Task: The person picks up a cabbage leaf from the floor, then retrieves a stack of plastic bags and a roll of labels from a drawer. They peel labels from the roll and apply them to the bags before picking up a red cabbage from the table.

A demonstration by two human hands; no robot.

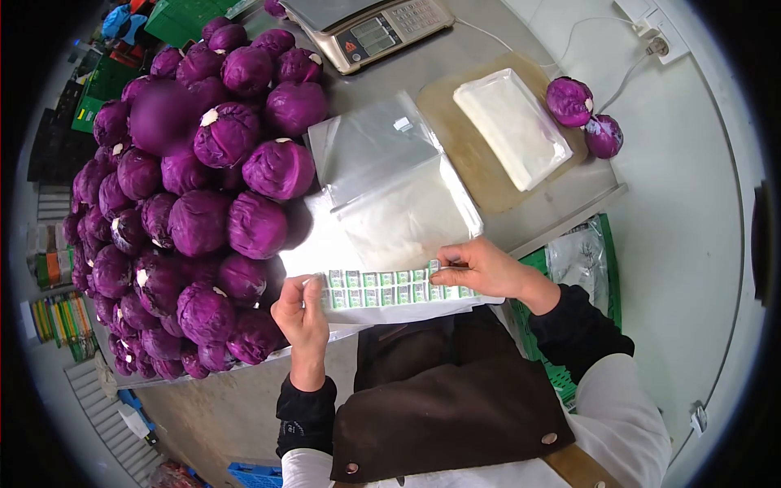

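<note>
A sheet of small green and white labels [386,290] lies near the front edge of the metal table, in front of clear plastic bags [399,179]. My left hand [303,321] pinches the sheet's left end between thumb and fingers. At its right end, my right hand [476,267] has thumb and forefinger closed on a label at the upper edge. Left of the bags rises a big pile of red cabbages [199,224].
A digital scale [370,37] stands at the back. On a brown board [439,106] lies a stack of clear bags [512,126], with two cabbages [569,102] beside it. A green crate [606,268] is below at right. Cables run to a wall socket [667,41].
</note>
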